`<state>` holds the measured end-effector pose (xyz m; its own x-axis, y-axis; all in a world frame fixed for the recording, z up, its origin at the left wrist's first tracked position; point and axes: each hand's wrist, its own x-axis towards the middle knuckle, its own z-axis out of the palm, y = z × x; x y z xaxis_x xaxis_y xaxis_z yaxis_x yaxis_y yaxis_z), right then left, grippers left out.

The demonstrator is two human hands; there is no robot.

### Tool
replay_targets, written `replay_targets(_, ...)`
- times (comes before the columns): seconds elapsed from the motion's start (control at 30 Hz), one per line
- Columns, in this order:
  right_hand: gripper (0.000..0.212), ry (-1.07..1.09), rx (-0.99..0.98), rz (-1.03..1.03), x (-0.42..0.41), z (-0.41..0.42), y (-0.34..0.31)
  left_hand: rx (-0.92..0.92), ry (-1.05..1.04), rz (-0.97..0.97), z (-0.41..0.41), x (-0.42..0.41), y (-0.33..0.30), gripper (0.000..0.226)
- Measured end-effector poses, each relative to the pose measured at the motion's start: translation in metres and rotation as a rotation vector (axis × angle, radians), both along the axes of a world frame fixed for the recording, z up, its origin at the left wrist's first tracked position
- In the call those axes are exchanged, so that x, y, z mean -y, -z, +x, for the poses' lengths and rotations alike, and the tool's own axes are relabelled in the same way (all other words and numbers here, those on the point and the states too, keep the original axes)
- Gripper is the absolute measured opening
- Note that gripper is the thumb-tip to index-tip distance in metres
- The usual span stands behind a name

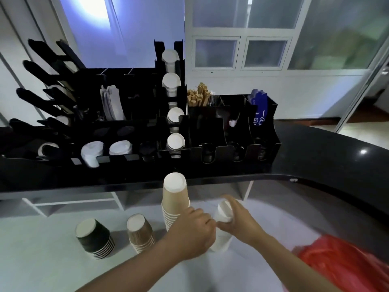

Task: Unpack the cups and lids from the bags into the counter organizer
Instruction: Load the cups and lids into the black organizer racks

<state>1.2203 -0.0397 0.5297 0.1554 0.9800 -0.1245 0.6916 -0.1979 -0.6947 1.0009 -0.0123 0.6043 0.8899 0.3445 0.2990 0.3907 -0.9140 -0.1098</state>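
A stack of white cups (221,239) stands upside down on the white lower counter (42,260). My left hand (192,232) grips its lower part. My right hand (237,220) is curled round the top white cup (224,210). Just left stands a tall stack of tan cups (175,199), then a short brown ribbed stack (140,231) and a short black ribbed stack (94,237). The black counter organizer (210,148) sits on the dark upper counter, with white cups (173,114) in its middle column and white lids (120,147) in the left slots.
A red plastic bag (341,262) lies at the right on the lower counter. Wooden stirrers (197,95) and a blue packet (260,108) stand in the organizer's right section. The dark upper counter (326,157) curves round to the right.
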Motion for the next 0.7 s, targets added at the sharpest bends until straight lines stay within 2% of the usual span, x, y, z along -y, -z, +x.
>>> replay_targets(0.17, 0.060, 0.081, -0.096, 0.130, 0.006, 0.009, -0.011, -0.027, -0.250, -0.504, 0.001, -0.001, 0.043, 0.039)
replay_targets(0.27, 0.066, 0.198, -0.246, 0.181, 0.009, 0.031, -0.038, 0.033, -0.339, -0.754, 0.010, -0.003, 0.064, 0.075)
replay_targets(0.33, 0.073, 0.243, -0.423, 0.190, 0.014, 0.050, -0.056, 0.097, -0.363, -0.906, 0.021, -0.002, 0.067, 0.099)
replay_targets(0.43, 0.078, 0.320, -0.663, 0.203, 0.024, 0.070, -0.074, 0.216, -0.357, -1.062, 0.044, 0.004, 0.064, 0.091)
replay_targets(0.5, 0.084, 0.428, -0.889, 0.222, 0.032, 0.077, -0.068, 0.279, -0.332, -1.188, 0.061, 0.010, 0.061, 0.084)
replay_targets(0.57, 0.077, 0.421, -1.136, 0.213, 0.042, 0.077, -0.050, 0.306, -0.292, -1.358, 0.078, 0.015, 0.059, 0.083)
replay_targets(0.63, 0.060, 0.386, -1.215, 0.167, 0.054, 0.072, -0.034, 0.280, -0.258, -1.517, 0.092, 0.018, 0.055, 0.079)
replay_targets(0.7, 0.058, 0.464, -1.231, 0.156, 0.061, 0.073, -0.024, 0.266, -0.219, -1.640, 0.106, 0.020, 0.053, 0.069)
